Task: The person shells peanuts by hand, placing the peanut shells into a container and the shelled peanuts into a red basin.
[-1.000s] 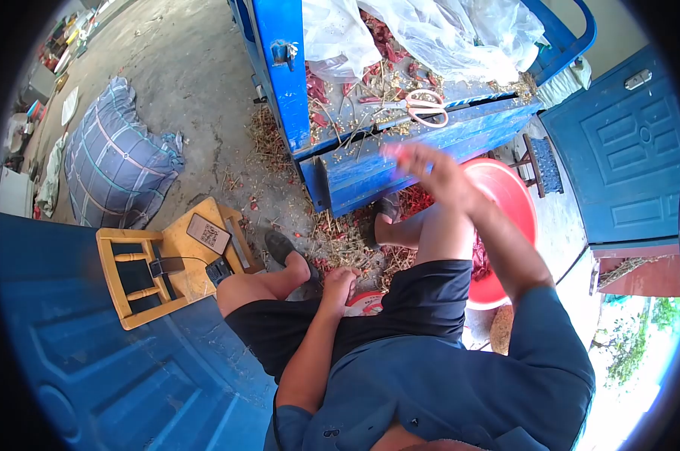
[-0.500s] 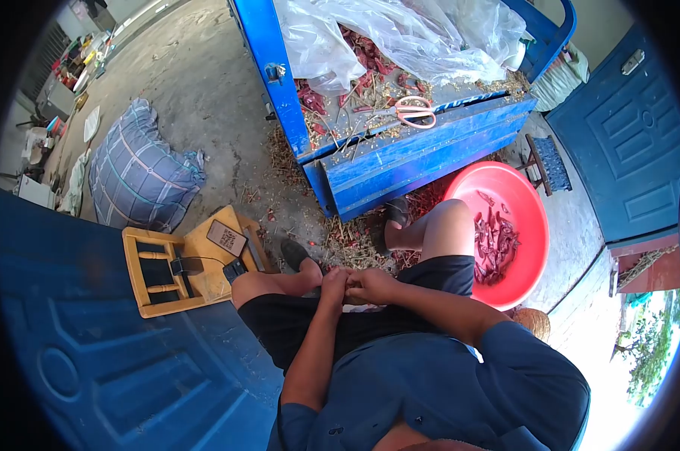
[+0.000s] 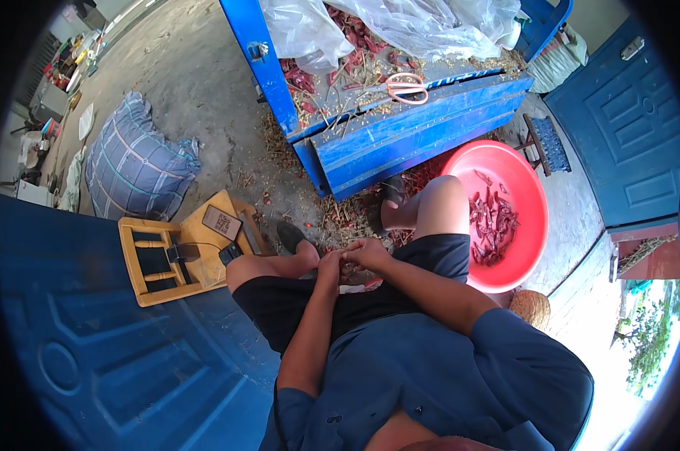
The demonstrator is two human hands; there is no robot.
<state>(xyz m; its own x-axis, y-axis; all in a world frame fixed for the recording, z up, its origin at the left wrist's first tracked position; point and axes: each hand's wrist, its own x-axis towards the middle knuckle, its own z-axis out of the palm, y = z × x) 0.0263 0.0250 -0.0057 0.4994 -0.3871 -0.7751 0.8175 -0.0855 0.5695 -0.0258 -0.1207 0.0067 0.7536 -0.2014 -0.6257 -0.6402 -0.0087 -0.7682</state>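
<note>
Our left hand (image 3: pixel 329 269) and right hand (image 3: pixel 367 255) met, fingers bent.
We couldn't tell their grip; within the basin's (image 3: pixel 529 225) rim, red peppers' (image 3: pixel 495 228) long axes pointed various ways.

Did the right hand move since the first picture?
Yes. Judged against the blue cart, the right hand has come down and away from its edge, in beside the left hand.
</note>
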